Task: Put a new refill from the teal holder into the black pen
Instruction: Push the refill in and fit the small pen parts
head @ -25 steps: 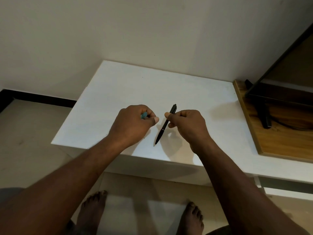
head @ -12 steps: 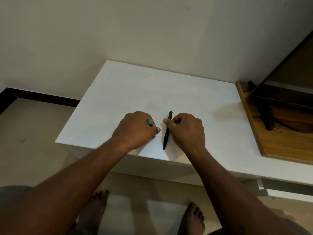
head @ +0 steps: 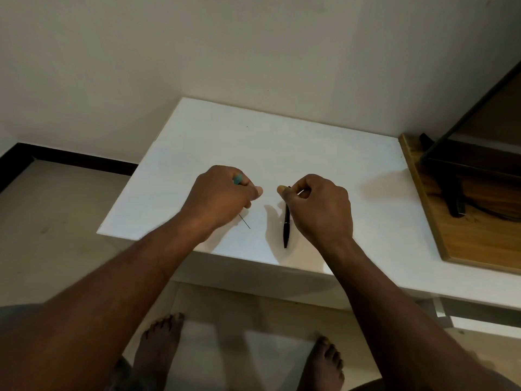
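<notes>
I have both hands low over the near edge of the white table (head: 282, 142), about the middle of that edge. My right hand (head: 321, 210) has its fingers curled, pinching the top end of the black pen (head: 287, 221) between thumb and forefinger. The pen's long axis runs almost square to the near edge: upper end at my thumb, toward the far edge, tip pointing back at me and stopping just short of the near edge. Whether the tip touches the table, I cannot tell.

My left hand (head: 222, 196) is well apart from the pen, toward the left edge. Its fingers are closed around the teal holder (head: 237, 179), only the teal end peeking out on top of the fist. From under that hand a thin dark rod (head: 244, 221) slants toward the near edge, angled a little toward the pen.

At the right edge sits a wooden board (head: 439, 235). Below the table are my bare feet (head: 158, 342) on the floor (head: 56, 221).
</notes>
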The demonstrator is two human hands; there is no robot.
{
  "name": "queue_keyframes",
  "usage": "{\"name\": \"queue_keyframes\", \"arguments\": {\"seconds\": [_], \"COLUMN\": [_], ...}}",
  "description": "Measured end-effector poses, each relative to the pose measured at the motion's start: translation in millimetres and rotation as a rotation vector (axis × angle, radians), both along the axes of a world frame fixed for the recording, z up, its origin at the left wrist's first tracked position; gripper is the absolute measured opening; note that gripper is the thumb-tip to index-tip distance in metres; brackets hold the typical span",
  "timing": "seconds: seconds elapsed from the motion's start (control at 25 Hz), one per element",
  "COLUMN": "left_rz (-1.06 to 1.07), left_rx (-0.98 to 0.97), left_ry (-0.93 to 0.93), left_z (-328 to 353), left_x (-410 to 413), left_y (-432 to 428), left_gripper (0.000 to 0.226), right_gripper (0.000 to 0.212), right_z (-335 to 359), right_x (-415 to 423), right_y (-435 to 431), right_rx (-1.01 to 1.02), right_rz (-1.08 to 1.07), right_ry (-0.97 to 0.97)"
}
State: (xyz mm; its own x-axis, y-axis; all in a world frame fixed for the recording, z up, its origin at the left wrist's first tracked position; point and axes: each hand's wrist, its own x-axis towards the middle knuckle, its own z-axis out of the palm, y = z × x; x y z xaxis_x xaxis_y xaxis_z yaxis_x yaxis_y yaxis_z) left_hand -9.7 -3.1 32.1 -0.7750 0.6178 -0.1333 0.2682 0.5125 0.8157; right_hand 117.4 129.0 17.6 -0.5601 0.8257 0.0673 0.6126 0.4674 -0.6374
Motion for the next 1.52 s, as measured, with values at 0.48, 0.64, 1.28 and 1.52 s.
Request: {"name": "queue_keyframes", "arguments": {"seconds": [0.48, 0.64, 1.28, 1.52], "left_rz": [0.109, 0.11, 0.082, 0.078], "left_rx": [0.061, 0.05, -0.017, -0.027], "left_ry": [0.027, 0.045, 0.153, 0.175], "left_z": [8, 10, 10, 10], "left_x": [-9, -10, -17, -18], "left_y": [-5, -6, -18, -20], "left_gripper": [0.018, 0.018, 0.019, 0.021], "right_gripper": [0.014, 0.017, 0.016, 0.018], "right_z": [-11, -7, 0, -2], "right_x": [-13, -14, -19, -27], "right_y": [-44, -47, -48, -55], "right_rx": [0.17, 0.293, 0.332, 0.469], "right_rz": [0.407, 0.423, 0.404, 0.395], "right_ry": [-0.202, -0.261, -0.392, -0.475]}}
